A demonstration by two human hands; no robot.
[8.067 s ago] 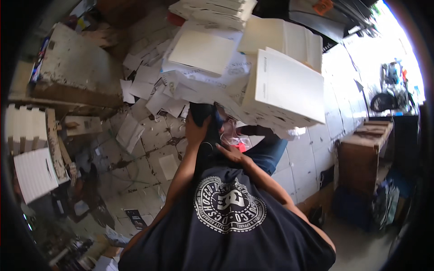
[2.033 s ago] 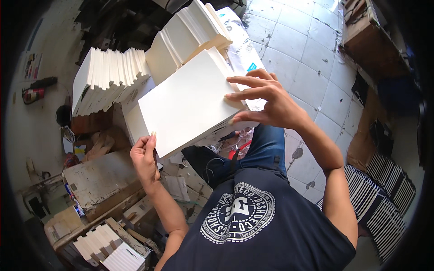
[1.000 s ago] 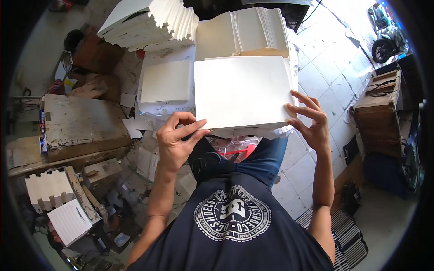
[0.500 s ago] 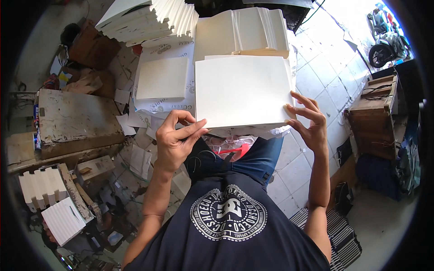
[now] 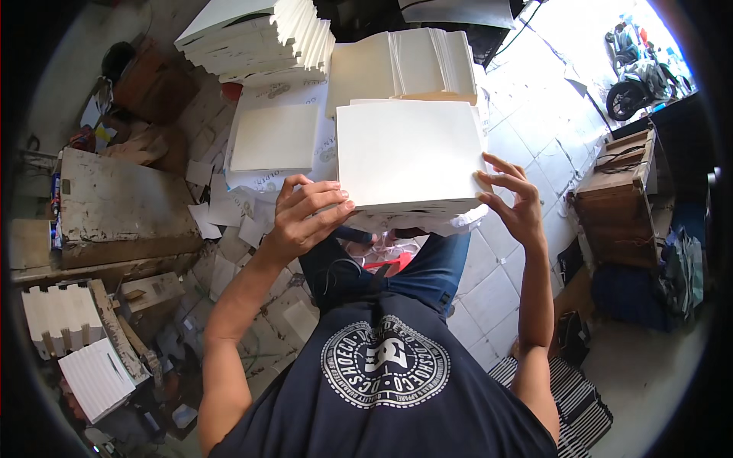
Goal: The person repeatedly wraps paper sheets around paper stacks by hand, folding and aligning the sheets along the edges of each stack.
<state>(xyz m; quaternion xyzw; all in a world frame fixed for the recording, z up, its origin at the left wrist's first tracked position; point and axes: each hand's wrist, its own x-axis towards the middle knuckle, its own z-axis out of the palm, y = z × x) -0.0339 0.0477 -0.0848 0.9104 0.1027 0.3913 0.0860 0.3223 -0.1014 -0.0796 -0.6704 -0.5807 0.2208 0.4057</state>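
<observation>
A stack of white paper sheets (image 5: 412, 153) lies in front of me, with layered edges showing along its near side. My left hand (image 5: 305, 214) is at its near left corner, fingers laid together over the edge; the thumb is mostly hidden. At the near right corner, the fingertips and thumb of my right hand (image 5: 513, 195) press against the edge, curved and slightly apart. Left of this stack sits a lower cream pile of sheets (image 5: 273, 137) on printed wrapping paper (image 5: 324, 149).
Behind stand fanned cream paper bundles (image 5: 427, 61) and a tall stack of folded sheets (image 5: 252, 38). A worn wooden box (image 5: 126, 206) and more paper stacks (image 5: 99, 378) are at left. Right are a wooden cabinet (image 5: 615, 198) and a motorcycle (image 5: 637, 84) farther off.
My left hand has shifted from a pinch at the corner to fingers laid along the left edge. The near side of the stack shows more now. The whole view has shifted slightly.
</observation>
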